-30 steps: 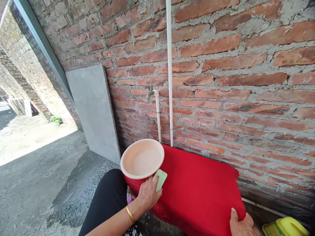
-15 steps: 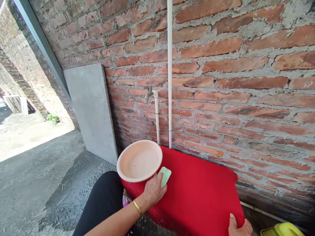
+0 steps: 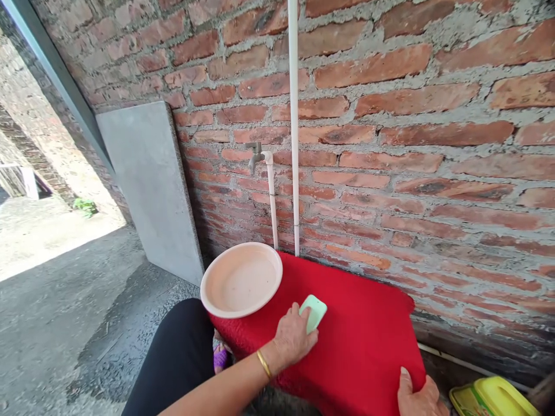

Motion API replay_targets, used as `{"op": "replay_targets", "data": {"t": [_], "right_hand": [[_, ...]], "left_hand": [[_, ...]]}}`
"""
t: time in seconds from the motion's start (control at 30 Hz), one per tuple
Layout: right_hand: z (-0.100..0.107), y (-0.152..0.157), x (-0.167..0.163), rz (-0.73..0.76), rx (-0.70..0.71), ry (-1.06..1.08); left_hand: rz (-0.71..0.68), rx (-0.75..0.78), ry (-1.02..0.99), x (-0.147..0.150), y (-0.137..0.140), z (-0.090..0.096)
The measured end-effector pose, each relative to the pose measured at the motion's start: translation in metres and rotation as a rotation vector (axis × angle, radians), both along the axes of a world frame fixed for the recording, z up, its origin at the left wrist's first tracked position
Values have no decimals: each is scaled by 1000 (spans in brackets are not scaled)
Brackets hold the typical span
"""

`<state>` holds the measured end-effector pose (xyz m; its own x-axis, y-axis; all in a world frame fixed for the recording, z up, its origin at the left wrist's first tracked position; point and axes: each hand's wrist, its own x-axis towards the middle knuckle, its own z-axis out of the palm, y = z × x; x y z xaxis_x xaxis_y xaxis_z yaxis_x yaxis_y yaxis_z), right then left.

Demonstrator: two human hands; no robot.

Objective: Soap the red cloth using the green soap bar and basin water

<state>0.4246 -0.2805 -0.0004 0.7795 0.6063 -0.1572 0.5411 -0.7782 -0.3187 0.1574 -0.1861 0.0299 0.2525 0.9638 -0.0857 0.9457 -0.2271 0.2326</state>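
Observation:
My left hand (image 3: 295, 335) is closed round a flat, pale green scrub brush (image 3: 316, 312) with a small hole at its far end; the bristle side is hidden. The brush lies against a red cloth (image 3: 347, 323), which is spread over a raised surface and hangs down at the front. At the cloth's right edge, my right hand (image 3: 418, 396) grips it with the thumb on top; its other fingers are partly out of view. A pale peach basin (image 3: 243, 283) rests on the cloth's left end, left of my left hand.
A tap (image 3: 255, 156) on a white pipe (image 3: 272, 202) stands against the brick wall (image 3: 368, 133) behind the cloth. A grey slab (image 3: 151, 185) leans on the wall at left. Low at right sits a yellow container (image 3: 494, 397). The floor (image 3: 117, 341) has a wet patch.
My left hand has slid the brush rightward over the cloth, away from the basin. My right hand stays at the cloth's right edge. The view has shifted slightly.

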Motion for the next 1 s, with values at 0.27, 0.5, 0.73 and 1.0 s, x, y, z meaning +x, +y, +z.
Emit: {"op": "replay_targets", "data": {"t": [0.27,0.5,0.73,1.0], "right_hand": [[5,-2,-8,11,-2,-33],[5,-3,-7,11,10,-6],[10,-2,-12,-3,-17,-1],[4,-2,-9,-16,14,1]], "left_hand": [[62,86,70,2,6,-11],[-373,-217,-108,79,-70,-28],[-18,-26,11,8,-18,2],[-198,-156,3,30,-66,-29]]}}
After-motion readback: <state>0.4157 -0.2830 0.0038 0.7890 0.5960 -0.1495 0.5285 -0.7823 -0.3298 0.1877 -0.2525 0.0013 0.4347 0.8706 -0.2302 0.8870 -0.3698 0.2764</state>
